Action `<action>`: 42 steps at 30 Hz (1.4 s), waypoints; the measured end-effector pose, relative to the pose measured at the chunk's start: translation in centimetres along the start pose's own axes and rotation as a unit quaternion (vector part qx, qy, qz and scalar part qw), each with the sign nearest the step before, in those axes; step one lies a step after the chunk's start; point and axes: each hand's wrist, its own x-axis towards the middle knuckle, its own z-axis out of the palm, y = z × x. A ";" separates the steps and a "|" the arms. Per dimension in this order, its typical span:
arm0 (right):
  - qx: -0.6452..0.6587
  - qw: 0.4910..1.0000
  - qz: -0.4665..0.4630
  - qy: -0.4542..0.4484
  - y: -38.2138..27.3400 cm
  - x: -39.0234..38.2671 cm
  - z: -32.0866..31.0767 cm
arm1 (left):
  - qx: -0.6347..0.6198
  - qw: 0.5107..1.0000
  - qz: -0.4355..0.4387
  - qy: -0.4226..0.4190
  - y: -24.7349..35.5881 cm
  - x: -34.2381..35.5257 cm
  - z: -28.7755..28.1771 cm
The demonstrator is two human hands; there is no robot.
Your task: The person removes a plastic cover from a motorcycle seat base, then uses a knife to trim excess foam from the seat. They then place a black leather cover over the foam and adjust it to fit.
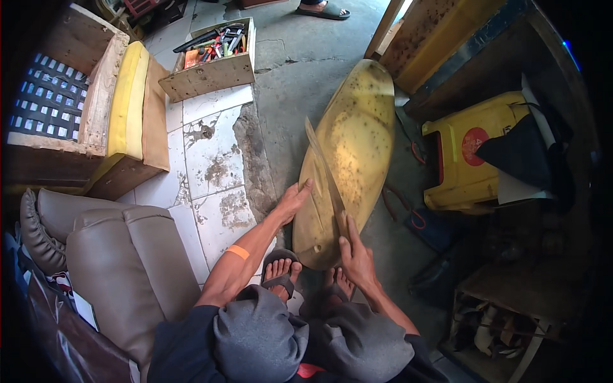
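A long, rounded yellow piece (354, 140), dark-stained and resembling seat foam, lies lengthwise in front of me, its near end by my feet. My left hand (295, 199) grips its left edge, thumb on top and the other fingers partly hidden. Across its near half runs a long, narrow brown strip (329, 175), blade-like and pointed at the far end; whether it is a knife or a flap of the piece I cannot tell. My right hand (357, 258) closes at the strip's near end, index finger stretched along it.
A wooden box of tools (211, 73) stands beyond on the left, near wooden frames with yellow foam (128, 96). Brown padded cushions (124, 255) lie at my left. A yellow container (460, 153) is at right, with pliers-like handles (405, 210) nearby. Another person's sandalled foot (325, 11) shows far off.
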 end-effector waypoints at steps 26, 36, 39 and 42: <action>0.073 0.994 0.057 -0.051 -0.4 -4.1 -2.0 | 0.108 0.989 0.064 0.079 -0.9 -0.3 0.2; 0.031 0.999 0.021 -0.022 1.0 -4.3 -0.9 | 0.143 0.984 0.057 0.088 -1.0 0.9 -0.1; -0.007 0.996 0.065 -0.063 -1.3 -2.1 -1.8 | 0.007 1.000 -0.012 0.007 0.7 0.2 -0.4; 0.083 0.994 0.045 -0.047 1.2 -5.8 -2.3 | 0.014 1.000 0.016 0.003 -0.6 -1.1 -0.2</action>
